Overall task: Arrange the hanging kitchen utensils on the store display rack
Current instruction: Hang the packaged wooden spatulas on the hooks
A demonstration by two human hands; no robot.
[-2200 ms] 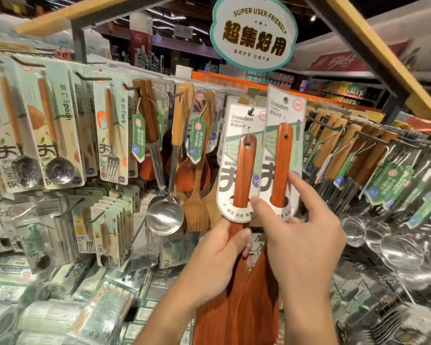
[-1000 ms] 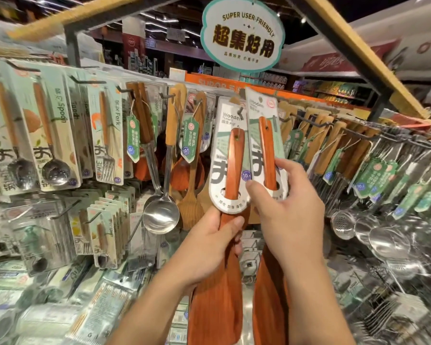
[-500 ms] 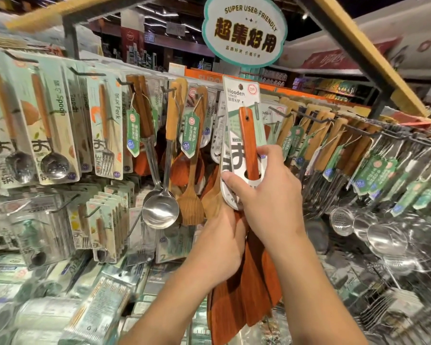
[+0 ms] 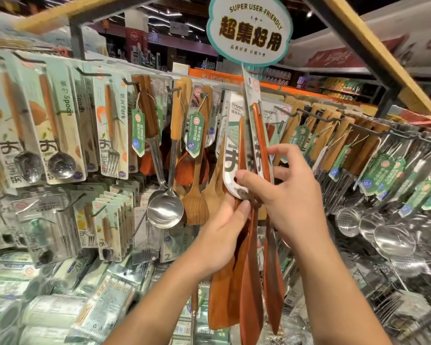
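Step in hand, by judgement: re-hanging carded wooden turners (image 4: 253, 155) on the display rack (image 4: 334, 113).

- Left hand (image 4: 219, 235): curled round the turner shafts just below the cards, thumb across the front, gripping the bundle.
- Right hand (image 4: 289, 192): thumb and forefinger pinching the lower edge of the front card (image 4: 234, 160); remaining fingers spread loosely behind the handles.
- Location of the turners: centre of the rack, between the hanging steel ladle (image 4: 165, 207) with the pale wooden spatulas (image 4: 197, 202) on the left and the row of tagged wooden-handled utensils (image 4: 329, 138) on the right. Cards raised to the level of the hook row, directly under the round sign (image 4: 249, 28). Red-brown blades hanging below both hands, turned edge-on to the camera.
- Number of turners in the bundle: at least two carded pieces; exact count not discernible.
- Engagement of card holes with a hook: not discernible; card tops overlapping similar "Wooden" cards already hanging behind.

Next move, by judgement:

1. Locate the free hook tip behind the raised cards.
2. Align the card holes with that tip; steady the blades with the left hand against swing.
3. Slide the cards along the hook toward the back bar.
4. Release only after the weight rests on the hook.

Caution: adjacent tags and strings within snagging range on the right.
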